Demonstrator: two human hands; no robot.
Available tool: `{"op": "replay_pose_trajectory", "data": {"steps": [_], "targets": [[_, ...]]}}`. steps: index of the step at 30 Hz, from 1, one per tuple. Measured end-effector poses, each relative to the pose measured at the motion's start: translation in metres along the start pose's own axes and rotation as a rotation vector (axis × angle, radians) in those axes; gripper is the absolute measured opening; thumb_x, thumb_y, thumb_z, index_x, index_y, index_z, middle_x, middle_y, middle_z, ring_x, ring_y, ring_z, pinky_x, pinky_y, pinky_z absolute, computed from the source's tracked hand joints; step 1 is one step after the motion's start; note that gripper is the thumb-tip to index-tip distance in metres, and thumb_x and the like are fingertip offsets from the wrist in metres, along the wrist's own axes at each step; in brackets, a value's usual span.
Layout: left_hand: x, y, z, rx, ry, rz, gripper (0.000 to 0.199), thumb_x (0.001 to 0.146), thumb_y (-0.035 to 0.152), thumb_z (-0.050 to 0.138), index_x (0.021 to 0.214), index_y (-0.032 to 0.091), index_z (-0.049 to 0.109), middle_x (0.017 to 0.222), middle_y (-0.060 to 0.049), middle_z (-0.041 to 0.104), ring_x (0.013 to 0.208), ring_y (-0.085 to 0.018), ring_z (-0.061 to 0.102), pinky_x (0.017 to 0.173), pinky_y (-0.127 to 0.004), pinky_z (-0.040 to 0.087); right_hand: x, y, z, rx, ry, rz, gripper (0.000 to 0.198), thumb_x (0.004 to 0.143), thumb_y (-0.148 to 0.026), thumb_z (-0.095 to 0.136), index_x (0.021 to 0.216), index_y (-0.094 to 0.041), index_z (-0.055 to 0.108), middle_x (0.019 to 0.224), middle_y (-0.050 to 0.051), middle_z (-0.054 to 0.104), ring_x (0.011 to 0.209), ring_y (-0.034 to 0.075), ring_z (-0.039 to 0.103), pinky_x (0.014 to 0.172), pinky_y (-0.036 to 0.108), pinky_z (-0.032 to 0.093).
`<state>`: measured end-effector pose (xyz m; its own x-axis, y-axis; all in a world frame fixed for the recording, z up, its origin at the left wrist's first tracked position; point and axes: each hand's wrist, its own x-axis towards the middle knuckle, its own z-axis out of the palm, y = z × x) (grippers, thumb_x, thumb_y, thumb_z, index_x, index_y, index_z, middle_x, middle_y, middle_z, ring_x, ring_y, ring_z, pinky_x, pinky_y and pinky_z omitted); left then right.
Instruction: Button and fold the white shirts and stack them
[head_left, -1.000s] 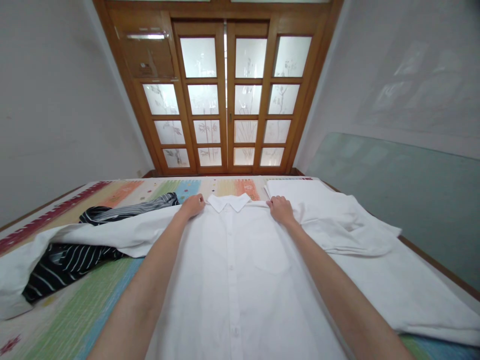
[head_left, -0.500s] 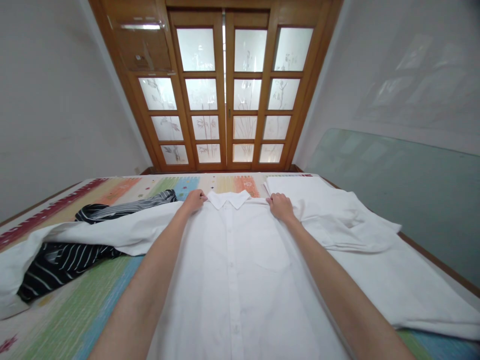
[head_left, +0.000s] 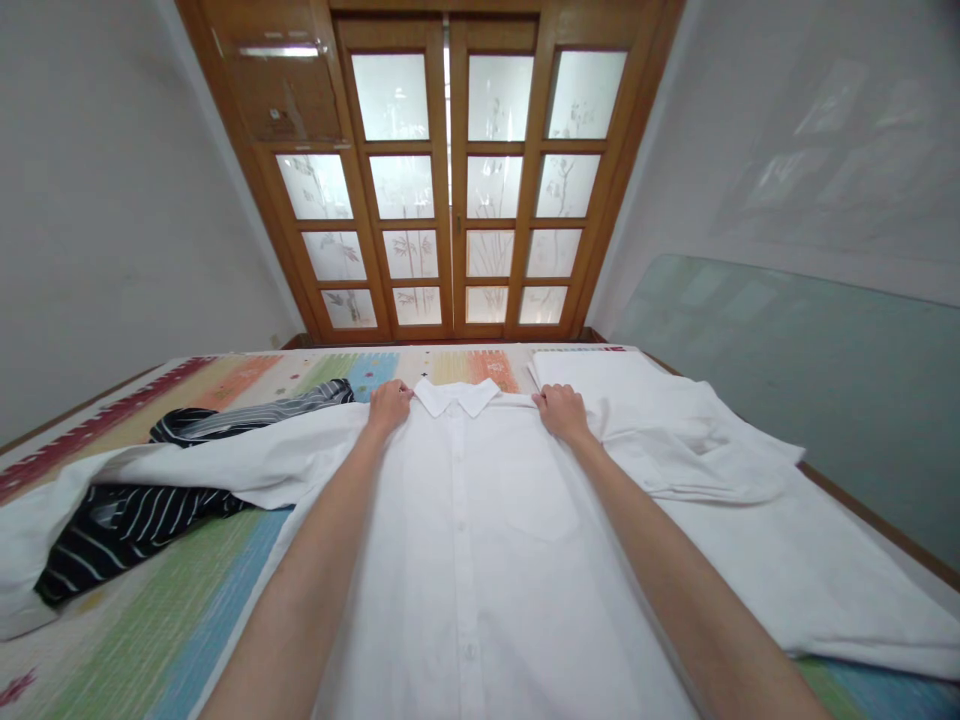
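A white button-up shirt (head_left: 459, 500) lies front side up, its collar at the far end and its buttoned placket running toward me. My left hand (head_left: 390, 405) is closed on the shirt's shoulder, left of the collar. On the other side of the collar, my right hand (head_left: 562, 410) grips the opposite shoulder, fingers curled over the fabric. The left sleeve stretches out across a black-and-white striped garment (head_left: 142, 525). The other sleeve rests bunched on white cloth at the right. My fingertips are partly hidden behind the fabric.
Under everything lies a colourful striped cover (head_left: 187, 570). Folded white cloth (head_left: 810, 570) covers the right side. A pale glass panel (head_left: 795, 370) leans along the right wall. Wooden doors with frosted panes (head_left: 454, 180) stand beyond the far edge.
My left forearm has shifted slightly right, and more of the shirt's left side edge shows beside it. Both hands keep their hold on the shoulders.
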<state>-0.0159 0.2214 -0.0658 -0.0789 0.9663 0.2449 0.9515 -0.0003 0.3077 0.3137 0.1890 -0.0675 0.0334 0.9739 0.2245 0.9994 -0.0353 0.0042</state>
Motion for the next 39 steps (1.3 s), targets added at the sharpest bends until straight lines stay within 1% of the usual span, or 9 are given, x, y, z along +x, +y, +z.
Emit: {"op": "replay_pose_trajectory", "data": {"steps": [4,9,15,19,22,24,29,36,39], "targets": [[0.000,-0.005,0.000,0.034,0.021,0.036,0.022,0.090,0.032,0.049,0.099,0.018,0.063,0.115,-0.013,0.064,0.115,-0.028,0.055,0.099,-0.041,0.037,0.001,0.000,-0.001,0.038,0.008,-0.006,0.028,0.096,-0.030,0.040,0.106,-0.017,0.063,0.117,0.013,0.063,0.112,0.027,0.049,0.088,0.035,0.037],[-0.006,-0.001,-0.003,0.097,0.030,0.060,0.021,0.093,0.028,0.045,0.100,0.016,0.061,0.111,-0.016,0.062,0.114,-0.030,0.053,0.097,-0.042,0.037,-0.001,0.001,-0.001,0.045,0.018,0.014,0.031,0.097,-0.031,0.037,0.111,-0.016,0.060,0.118,0.014,0.062,0.113,0.028,0.049,0.089,0.037,0.036],[-0.026,0.021,-0.010,0.181,0.137,0.250,0.033,0.090,0.010,0.035,0.114,0.014,0.057,0.121,-0.019,0.057,0.120,-0.031,0.048,0.101,-0.042,0.034,-0.004,-0.002,-0.004,0.013,0.016,0.012,0.033,0.099,-0.033,0.036,0.117,-0.016,0.058,0.120,0.017,0.059,0.113,0.029,0.049,0.090,0.039,0.036],[-0.042,0.039,-0.005,0.110,0.038,0.298,0.035,0.095,0.021,0.034,0.123,0.013,0.053,0.130,-0.016,0.056,0.124,-0.025,0.049,0.105,-0.034,0.034,-0.007,-0.004,-0.006,-0.015,0.012,0.011,0.032,0.099,-0.032,0.036,0.118,-0.016,0.057,0.121,0.018,0.058,0.113,0.029,0.049,0.089,0.038,0.036],[-0.053,0.047,0.004,0.131,-0.113,0.291,0.046,0.097,0.035,0.033,0.132,0.009,0.047,0.146,-0.019,0.043,0.137,-0.027,0.037,0.111,-0.037,0.028,-0.009,-0.006,-0.006,-0.053,0.038,0.017,0.033,0.099,-0.031,0.035,0.117,-0.015,0.058,0.119,0.019,0.059,0.111,0.029,0.050,0.088,0.039,0.036],[-0.059,0.048,0.009,0.167,-0.163,0.278,0.055,0.098,0.040,0.028,0.140,0.006,0.040,0.152,-0.020,0.034,0.143,-0.030,0.028,0.114,-0.041,0.024,-0.010,-0.007,-0.005,-0.072,0.078,0.019,0.032,0.099,-0.029,0.036,0.116,-0.014,0.059,0.117,0.019,0.060,0.109,0.029,0.052,0.087,0.040,0.036],[-0.064,0.046,0.012,0.180,-0.163,0.252,0.062,0.098,0.045,0.019,0.147,0.010,0.033,0.155,-0.016,0.030,0.145,-0.029,0.023,0.115,-0.046,0.022,-0.011,-0.013,-0.004,-0.088,0.132,0.042,0.030,0.098,-0.025,0.038,0.113,-0.013,0.061,0.113,0.020,0.062,0.105,0.030,0.053,0.086,0.042,0.034],[-0.066,0.050,0.007,0.155,-0.202,0.190,0.062,0.097,0.047,0.021,0.149,0.016,0.031,0.157,-0.011,0.026,0.146,-0.026,0.021,0.117,-0.047,0.018,-0.015,-0.020,-0.006,-0.124,0.194,0.039,0.028,0.093,-0.016,0.041,0.108,-0.011,0.065,0.109,0.021,0.063,0.106,0.033,0.051,0.088,0.046,0.033],[-0.069,0.055,0.006,0.159,-0.185,0.143,0.060,0.097,0.048,0.025,0.148,0.018,0.034,0.157,-0.011,0.028,0.145,-0.029,0.023,0.115,-0.051,0.019,-0.017,-0.022,-0.007,-0.144,0.217,-0.002,0.029,0.091,-0.009,0.040,0.103,-0.011,0.066,0.107,0.020,0.063,0.106,0.031,0.051,0.091,0.046,0.033]]}}
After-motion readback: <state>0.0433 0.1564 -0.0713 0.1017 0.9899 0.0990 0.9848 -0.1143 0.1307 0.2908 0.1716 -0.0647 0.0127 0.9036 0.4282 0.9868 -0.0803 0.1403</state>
